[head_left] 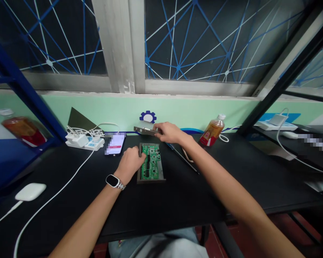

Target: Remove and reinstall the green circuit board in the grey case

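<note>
A green circuit board [154, 163] lies in a shallow metal tray [151, 181] on the black desk. My left hand [131, 163], with a watch on its wrist, grips the tray's left edge, the thumb over the board. Beyond the board, my right hand [168, 132] is closed on the right end of a narrow metal plate [144, 131], raised near the wall. To the right of the board lies a long thin tool [184, 159], its blue end partly hidden under my right forearm.
A phone [115, 144] and a white power strip [93, 143] are at the back left. White cables cross the left side, near a white puck [31, 191]. An orange drink bottle [212, 131] stands at the back right. Shelf frames border both sides.
</note>
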Motion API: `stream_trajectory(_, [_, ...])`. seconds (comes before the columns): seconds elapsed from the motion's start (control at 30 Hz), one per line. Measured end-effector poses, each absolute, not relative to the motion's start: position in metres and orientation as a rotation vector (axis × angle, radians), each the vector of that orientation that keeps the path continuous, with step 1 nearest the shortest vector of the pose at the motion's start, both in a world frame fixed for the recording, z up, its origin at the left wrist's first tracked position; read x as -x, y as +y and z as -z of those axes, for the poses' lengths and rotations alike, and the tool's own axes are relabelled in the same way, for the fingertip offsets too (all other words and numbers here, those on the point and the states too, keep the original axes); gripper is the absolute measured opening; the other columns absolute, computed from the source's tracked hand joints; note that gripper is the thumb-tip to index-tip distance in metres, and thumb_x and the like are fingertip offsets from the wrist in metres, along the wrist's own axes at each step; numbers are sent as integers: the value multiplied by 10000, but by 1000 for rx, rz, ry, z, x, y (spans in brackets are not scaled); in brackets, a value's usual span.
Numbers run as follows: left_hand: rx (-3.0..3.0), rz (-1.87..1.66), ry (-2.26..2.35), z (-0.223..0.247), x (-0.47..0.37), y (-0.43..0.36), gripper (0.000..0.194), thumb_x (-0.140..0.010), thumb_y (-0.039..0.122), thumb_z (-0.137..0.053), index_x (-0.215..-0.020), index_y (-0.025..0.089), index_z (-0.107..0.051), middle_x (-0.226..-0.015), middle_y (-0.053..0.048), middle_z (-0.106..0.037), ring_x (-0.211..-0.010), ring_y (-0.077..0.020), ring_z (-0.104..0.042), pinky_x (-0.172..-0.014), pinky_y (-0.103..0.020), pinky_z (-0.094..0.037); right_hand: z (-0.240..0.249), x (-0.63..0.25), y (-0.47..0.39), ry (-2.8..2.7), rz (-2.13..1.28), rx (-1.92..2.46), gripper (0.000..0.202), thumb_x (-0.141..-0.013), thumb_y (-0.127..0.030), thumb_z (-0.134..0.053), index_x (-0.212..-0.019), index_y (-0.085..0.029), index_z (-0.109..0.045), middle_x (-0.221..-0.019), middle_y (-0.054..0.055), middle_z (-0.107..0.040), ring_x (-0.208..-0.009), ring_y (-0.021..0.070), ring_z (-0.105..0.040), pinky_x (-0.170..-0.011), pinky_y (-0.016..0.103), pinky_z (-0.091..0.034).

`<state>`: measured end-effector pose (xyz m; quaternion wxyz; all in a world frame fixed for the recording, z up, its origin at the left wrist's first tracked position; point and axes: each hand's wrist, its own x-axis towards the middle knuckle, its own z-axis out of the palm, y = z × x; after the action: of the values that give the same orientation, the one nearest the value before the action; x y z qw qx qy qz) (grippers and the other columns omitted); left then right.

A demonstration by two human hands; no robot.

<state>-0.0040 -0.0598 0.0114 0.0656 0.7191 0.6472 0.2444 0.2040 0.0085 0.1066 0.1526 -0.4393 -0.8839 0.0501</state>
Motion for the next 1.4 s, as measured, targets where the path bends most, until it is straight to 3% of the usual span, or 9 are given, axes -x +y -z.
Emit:
stream_trajectory(0.37, [-2213, -567, 2027, -15, 2, -61, 302, -896, 400, -543, -727, 171, -643, -696, -154, -643, -741, -336, -683, -655, -366, -459, -35, -178, 42, -2577, -295, 1386, 298, -866, -269, -629, -1146, -228, -723, -1045, 90, -730, -952, 241, -646, -740, 279, -413])
stream_trajectory(0.5, [-2239, -659, 2070, -18, 5, -59, 357, -923, 502, -518, -864, 175, -648, -705, -126, -630, -759, -319, -674, -675, -348, -460, -30, -183, 45, -2531, -399, 1385, 313, -886, -260, -618, -1174, -199, -722, -1028, 82, -741, -934, 207, -662, -776, 252, -447])
stream_trajectory(0.63, [-2361, -740, 1963, -28, 4, -56, 306, -961, 436, -481, -996, 172, -631, -735, -106, -618, -787, -309, -654, -728, -361, -461, -45, -201, 47, -2453, -474, 1448, 345, -870, -245, -630, -1204, -178, -687, -992, 73, -749, -886, 180, -674, -802, 240, -473])
stream_trajectory(0.73, [-2587, -812, 1701, -33, -3, -48, 243, -982, 315, -438, -998, 168, -630, -909, -133, -632, -928, -301, -619, -832, -389, -465, -63, -222, 46, -2370, -489, 1625, 242, -781, -215, -699, -1014, -151, -715, -939, 115, -742, -802, 208, -679, -730, 284, -499])
stream_trajectory(0.87, [-2766, -801, 1432, -26, -18, -27, 237, -970, 205, -418, -1019, 167, -646, -1016, -126, -607, -995, -275, -578, -908, -404, -464, -72, -242, 40, -2322, -666, 1941, 188, -646, -273, -816, -695, -162, -673, -578, 78, -666, -481, 198, -610, -502, 314, -483])
stream_trajectory(1.03, [-2702, -753, 1355, -4, -27, -8, 313, -970, 165, -385, -1145, 154, -645, -1034, -133, -628, -1018, -283, -589, -931, -432, -468, -60, -241, 36, -2258, -803, 2134, 249, -590, -245, -842, -587, -168, -605, -437, 46, -595, -398, 216, -594, -432, 320, -473])
stream_trajectory(1.17, [-2573, -847, 1314, 8, -24, -9, 332, -977, 186, -387, -1193, 169, -639, -1101, -133, -643, -1060, -277, -601, -966, -431, -464, -54, -239, 36, -2234, -878, 2088, 209, -650, -223, -800, -655, -164, -599, -464, 54, -608, -405, 213, -601, -430, 310, -477])
stream_trajectory(1.27, [-2528, -882, 1318, 10, -21, -13, 326, -971, 183, -395, -1172, 171, -651, -1114, -125, -652, -1076, -272, -604, -988, -428, -462, -60, -238, 36, -2204, -885, 1973, 226, -758, -327, -732, -823, -174, -581, -542, 56, -628, -434, 208, -604, -458, 320, -486])
stream_trajectory(1.4, [-2501, -903, 1320, 9, -18, -16, 330, -955, 162, -402, -1154, 173, -664, -1117, -123, -669, -1101, -282, -605, -1015, -439, -453, -76, -227, 34, -2138, -491, 1561, 286, -864, -404, -599, -1014, -193, -479, -665, 42, -602, -559, 217, -595, -586, 348, -479])
